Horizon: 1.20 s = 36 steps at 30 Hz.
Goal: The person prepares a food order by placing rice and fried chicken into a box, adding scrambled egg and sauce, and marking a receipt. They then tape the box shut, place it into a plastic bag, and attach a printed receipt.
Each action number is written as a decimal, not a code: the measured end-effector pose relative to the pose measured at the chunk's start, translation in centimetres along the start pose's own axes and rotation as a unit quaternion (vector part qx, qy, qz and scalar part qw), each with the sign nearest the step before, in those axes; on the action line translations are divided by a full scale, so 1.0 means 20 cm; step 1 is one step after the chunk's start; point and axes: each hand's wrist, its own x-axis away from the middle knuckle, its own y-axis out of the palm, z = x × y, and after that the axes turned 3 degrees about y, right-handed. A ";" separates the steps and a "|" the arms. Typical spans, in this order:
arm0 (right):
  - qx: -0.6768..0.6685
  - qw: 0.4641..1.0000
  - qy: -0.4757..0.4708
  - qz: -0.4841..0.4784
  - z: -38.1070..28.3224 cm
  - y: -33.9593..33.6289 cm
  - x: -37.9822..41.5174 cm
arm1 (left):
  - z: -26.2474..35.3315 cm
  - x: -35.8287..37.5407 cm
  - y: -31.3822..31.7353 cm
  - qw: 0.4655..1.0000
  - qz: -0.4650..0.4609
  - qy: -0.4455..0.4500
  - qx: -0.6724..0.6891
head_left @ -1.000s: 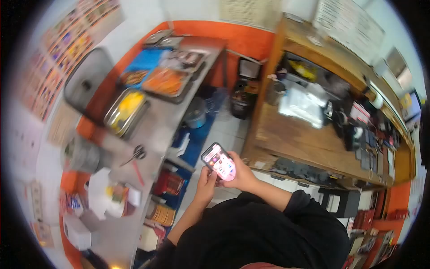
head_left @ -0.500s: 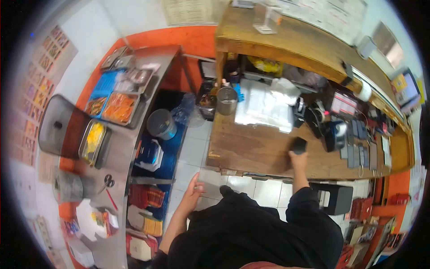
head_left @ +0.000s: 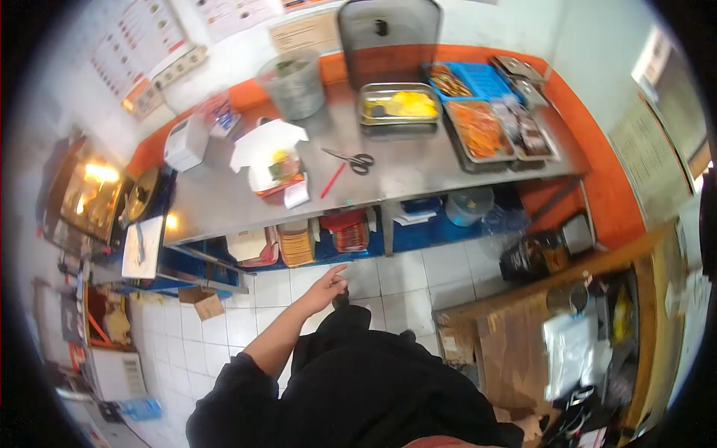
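My left hand (head_left: 327, 290) hangs over the tiled floor in front of the steel counter (head_left: 418, 173), index finger stretched out and nothing in it. On that counter lie an open white takeaway box (head_left: 263, 153) with food inside, black-handled scissors (head_left: 358, 162) and a red pen-like stick (head_left: 333, 181). My right hand (head_left: 530, 428) shows only in part at the bottom right, by the wooden table (head_left: 515, 351); my sleeve and blur hide its fingers. Whether it holds anything cannot be made out.
Along the counter's back stand a grey bucket (head_left: 293, 89), a steel tray of yellow food (head_left: 399, 104), a tray of orange food (head_left: 479, 131) and a blue basket (head_left: 482, 81). Stacked folded boxes (head_left: 297, 243) fill the lower shelf. A lit display case (head_left: 88, 187) stands far left.
My view and body have turned left from the wooden table toward the steel counter. My right hand, earlier on a dark object on the table, is now at the lower right edge.
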 end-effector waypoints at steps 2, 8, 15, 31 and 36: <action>0.000 0.997 0.029 0.078 -0.32 -0.27 0.52 | -0.10 0.03 -0.21 0.997 0.079 0.010 -0.025; -0.374 0.824 -0.336 -0.262 -1.99 -0.53 2.06 | -0.16 -0.15 -1.08 0.895 0.398 0.172 -0.108; -0.406 0.428 -0.673 -0.446 -3.08 -0.84 3.81 | 0.21 -0.64 -1.79 0.767 0.492 0.277 -0.304; -0.374 0.450 -0.554 -0.592 -2.76 -0.39 4.49 | -0.01 -0.78 -1.56 0.888 0.356 0.080 0.280; -0.323 0.406 -0.528 -0.672 -2.76 -0.35 4.51 | -0.42 -1.01 -1.54 0.901 0.428 0.041 -0.062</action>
